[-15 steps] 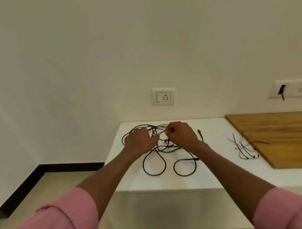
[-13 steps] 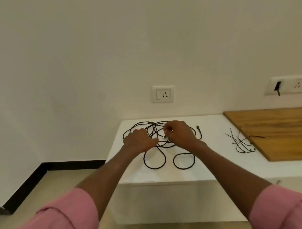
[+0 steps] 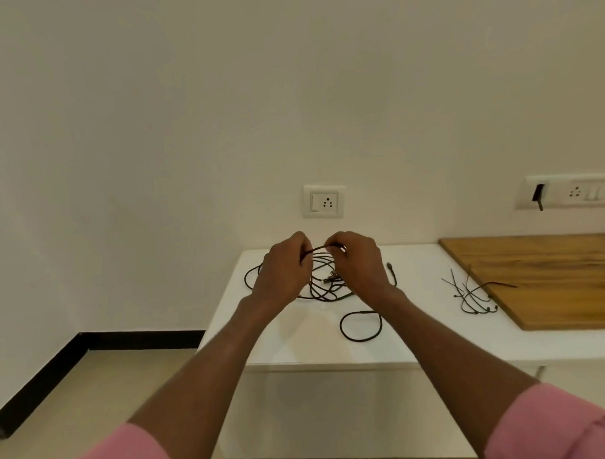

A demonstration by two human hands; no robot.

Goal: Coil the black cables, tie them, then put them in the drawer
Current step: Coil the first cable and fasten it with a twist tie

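At the bottom corners of the frame we see our pink sleeves [image 3: 555, 426], with both forearms reaching up toward the middle. Just right of centre a loose loop of the black cables [image 3: 361, 325] lies flat on the white tabletop [image 3: 298, 346], and the main tangle sits behind it, under our hands. Our left hand [image 3: 284, 274] and right hand [image 3: 359, 265] are raised side by side above the tangle, each grip pinched on one short strand of cable stretched between them. To the right, a small bundle of black cable ties [image 3: 471, 297] lies beside a wooden board [image 3: 549, 279]. Behind, a wall socket [image 3: 324, 201] sits above the tabletop, with a switch panel [image 3: 574, 194] at the right edge.
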